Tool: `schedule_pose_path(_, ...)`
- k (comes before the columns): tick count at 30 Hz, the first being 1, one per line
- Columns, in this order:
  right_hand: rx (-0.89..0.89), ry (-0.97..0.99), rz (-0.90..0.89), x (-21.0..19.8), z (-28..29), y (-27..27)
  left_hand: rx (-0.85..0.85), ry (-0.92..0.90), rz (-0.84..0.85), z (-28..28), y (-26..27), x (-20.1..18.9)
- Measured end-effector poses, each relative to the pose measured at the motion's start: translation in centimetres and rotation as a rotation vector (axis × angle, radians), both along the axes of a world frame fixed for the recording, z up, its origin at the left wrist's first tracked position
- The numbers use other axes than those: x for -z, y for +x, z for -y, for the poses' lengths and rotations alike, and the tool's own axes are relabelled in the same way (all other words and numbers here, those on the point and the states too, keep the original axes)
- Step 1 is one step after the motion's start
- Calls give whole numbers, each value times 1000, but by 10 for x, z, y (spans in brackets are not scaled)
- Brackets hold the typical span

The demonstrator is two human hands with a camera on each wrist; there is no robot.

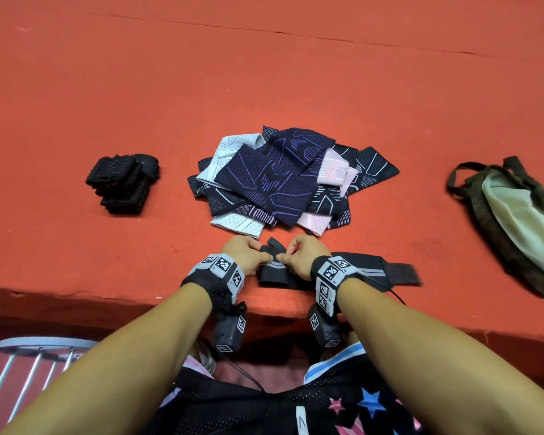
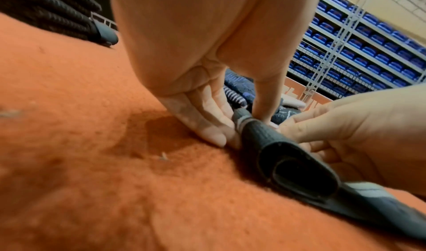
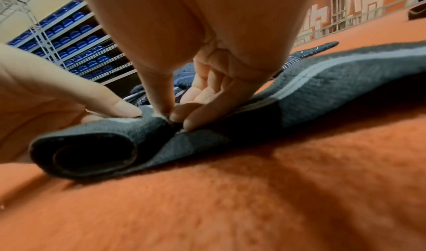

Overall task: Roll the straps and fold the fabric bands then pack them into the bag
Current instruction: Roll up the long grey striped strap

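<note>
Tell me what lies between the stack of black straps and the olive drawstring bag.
In the head view, the heap of patterned fabric bands lies between the black strap stack and the olive bag, with bare orange cloth either side.

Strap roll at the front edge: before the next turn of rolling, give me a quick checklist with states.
1. Both hands on the roll: ok. Left hand and right hand pinch the strap at its rolled end.
2. Roll started: ok; a coil of a couple of layers shows in both wrist views.
3. Tail free: ok; the unrolled length lies flat toward the right on the orange table.
4. Roll edges aligned: cannot tell; the far edge is hidden.
5. Bag ready: cannot tell; its opening is not visible.
6. Fabric bands folded: not ok; they lie in a loose pile.
</note>
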State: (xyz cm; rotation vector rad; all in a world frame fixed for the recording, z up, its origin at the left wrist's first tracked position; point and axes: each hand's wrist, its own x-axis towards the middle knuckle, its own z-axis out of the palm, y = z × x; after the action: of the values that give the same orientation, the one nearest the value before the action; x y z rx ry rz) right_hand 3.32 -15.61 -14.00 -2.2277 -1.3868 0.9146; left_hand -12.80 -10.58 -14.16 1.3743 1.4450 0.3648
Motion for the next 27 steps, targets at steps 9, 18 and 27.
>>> schedule_pose_path(9, 44, -40, -406, -8, -10, -16, -109, 114, 47, -11, -9, -12)
schedule_pose_path(18, 227, -102, -594, -21, -12, -18, -76, 47, 176, -4, -5, -12)
schedule_pose_path(27, 52, -75, -269, -12, 1, 1, -1, 214, 49, 11, 13, 6)
